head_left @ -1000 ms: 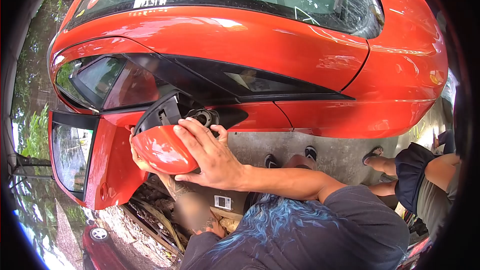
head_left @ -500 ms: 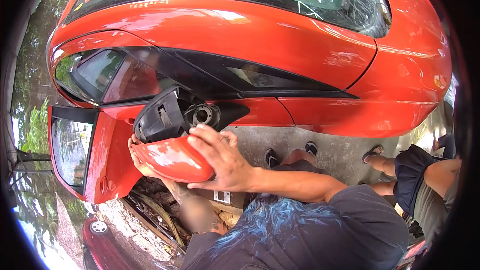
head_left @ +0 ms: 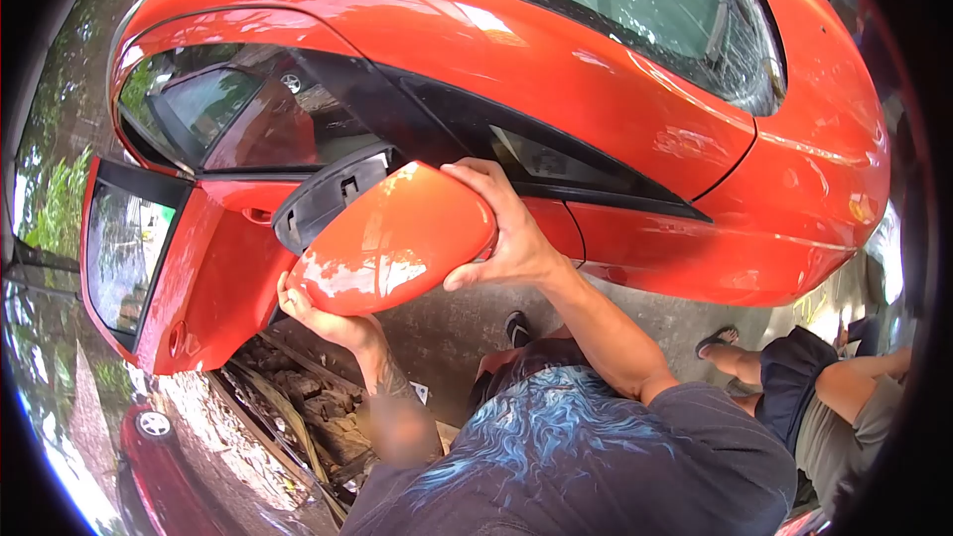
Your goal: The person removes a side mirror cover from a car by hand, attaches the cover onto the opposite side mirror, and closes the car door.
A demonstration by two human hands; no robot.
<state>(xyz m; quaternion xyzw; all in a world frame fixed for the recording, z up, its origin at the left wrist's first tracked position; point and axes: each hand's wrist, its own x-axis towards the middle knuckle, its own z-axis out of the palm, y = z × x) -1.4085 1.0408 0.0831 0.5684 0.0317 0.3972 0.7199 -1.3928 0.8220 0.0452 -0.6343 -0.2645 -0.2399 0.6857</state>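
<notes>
Between my two hands, in front of the red car's door, is a side mirror (head_left: 392,243) with a glossy red cover. The red cover faces up toward me, and its black plastic housing (head_left: 328,201) with small slots shows beyond the upper left edge. My left hand (head_left: 333,323) grips the lower left end, with the thumb at the edge of the cover. Wrapped round the right end is my right hand (head_left: 514,238), fingers over the top edge and thumb underneath. The mirror overlaps the front door and window (head_left: 248,109) in this view.
The red car (head_left: 645,258) stretches across the scene. At left, another door (head_left: 199,288) stands open. A person (head_left: 824,387) in sandals is at right. Rubble and wood strips (head_left: 288,387) lie below the open door, and a dark red car (head_left: 169,467) stands beyond.
My hands have tipped the mirror so its red cover now faces me, hiding the round socket seen before. My right hand has moved up and right. The view has shifted.
</notes>
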